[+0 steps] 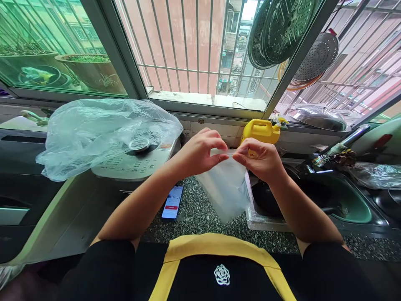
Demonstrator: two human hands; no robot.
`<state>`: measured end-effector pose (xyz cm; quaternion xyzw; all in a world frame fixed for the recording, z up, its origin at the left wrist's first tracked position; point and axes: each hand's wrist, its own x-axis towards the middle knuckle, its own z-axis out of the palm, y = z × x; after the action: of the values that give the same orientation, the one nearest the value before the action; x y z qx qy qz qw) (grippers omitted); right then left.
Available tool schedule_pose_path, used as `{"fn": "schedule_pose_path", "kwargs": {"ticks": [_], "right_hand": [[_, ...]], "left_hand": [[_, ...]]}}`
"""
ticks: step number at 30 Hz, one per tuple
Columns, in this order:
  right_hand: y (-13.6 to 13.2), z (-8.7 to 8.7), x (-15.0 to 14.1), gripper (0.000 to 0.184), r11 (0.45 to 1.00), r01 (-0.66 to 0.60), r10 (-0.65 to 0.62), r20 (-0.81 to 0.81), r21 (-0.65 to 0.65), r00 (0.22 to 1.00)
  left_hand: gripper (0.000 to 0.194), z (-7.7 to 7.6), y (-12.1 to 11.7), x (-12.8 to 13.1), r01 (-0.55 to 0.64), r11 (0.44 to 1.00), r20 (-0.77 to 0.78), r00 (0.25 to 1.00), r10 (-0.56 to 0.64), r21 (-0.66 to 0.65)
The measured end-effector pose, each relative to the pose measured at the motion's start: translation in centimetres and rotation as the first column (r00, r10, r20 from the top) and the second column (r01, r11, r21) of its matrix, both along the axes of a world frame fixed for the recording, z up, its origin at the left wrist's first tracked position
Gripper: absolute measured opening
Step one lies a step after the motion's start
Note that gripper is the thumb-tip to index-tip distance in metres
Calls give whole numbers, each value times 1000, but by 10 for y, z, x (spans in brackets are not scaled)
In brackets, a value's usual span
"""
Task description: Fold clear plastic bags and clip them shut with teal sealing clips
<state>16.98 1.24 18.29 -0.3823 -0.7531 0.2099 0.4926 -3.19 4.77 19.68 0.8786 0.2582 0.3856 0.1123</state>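
A small clear plastic bag (224, 194) hangs in front of me above the speckled counter, its mouth up and its lower corner pointing down. My right hand (261, 161) pinches the bag's top edge between thumb and forefinger. At the left end of the same edge, my left hand (206, 152) has its fingers curled round the plastic, with a small gap showing between thumb and forefinger tips. Both hands are close together, fingertips nearly meeting. Whatever the bag may hold inside is not visible.
Left, a large clear plastic bag (109, 133) covers part of a white appliance (125, 167). A phone (172, 202) lies on the counter (200, 213). Behind my right hand stands a yellow jug (258, 130). A black pan (265, 196) sits beside the sink (360, 209) and faucet (341, 146).
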Motion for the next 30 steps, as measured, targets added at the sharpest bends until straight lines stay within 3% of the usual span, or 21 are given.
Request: {"fn": "schedule_pose_path", "kwargs": {"ticks": [4,8,13,16,18,21,24,25,27,30], "right_hand": [[-1,-3,6,25,998,-2,-2,-56,-70,998],[0,-9,9,27,992,4,-13,-70,-128,997],[5,-10,1,28,993,-8,0,-73,-119,997],[10,-22,16,34,986,43,-61,-112,-162,992],[10,-46,39,45,959,186,-226,-182,-212,957],[-6,-109,72,61,796,389,-536,-241,-464,809],[-41,-179,84,74,538,299,-760,-301,-788,576],[-54,-197,82,74,483,226,-803,-326,-846,498],[-76,-220,74,70,467,30,-800,-407,-884,440],[-86,-230,60,56,521,-153,-746,-535,-840,396]], "left_hand": [[16,3,4,4,75,991,-21,997,-78,-109],[12,5,4,5,70,982,-53,995,-81,-177],[12,7,0,22,2,990,-8,1000,-3,-144],[16,5,1,19,-12,990,58,998,20,-138],[15,3,4,9,-9,987,123,992,29,-157],[14,-1,9,-9,3,982,219,975,40,-191],[13,-2,14,-18,-14,980,262,963,68,-201],[13,-2,15,-18,-29,979,262,962,83,-202],[13,-1,17,-17,-57,977,251,962,109,-207],[13,2,17,-11,-81,970,222,966,133,-230]]}}
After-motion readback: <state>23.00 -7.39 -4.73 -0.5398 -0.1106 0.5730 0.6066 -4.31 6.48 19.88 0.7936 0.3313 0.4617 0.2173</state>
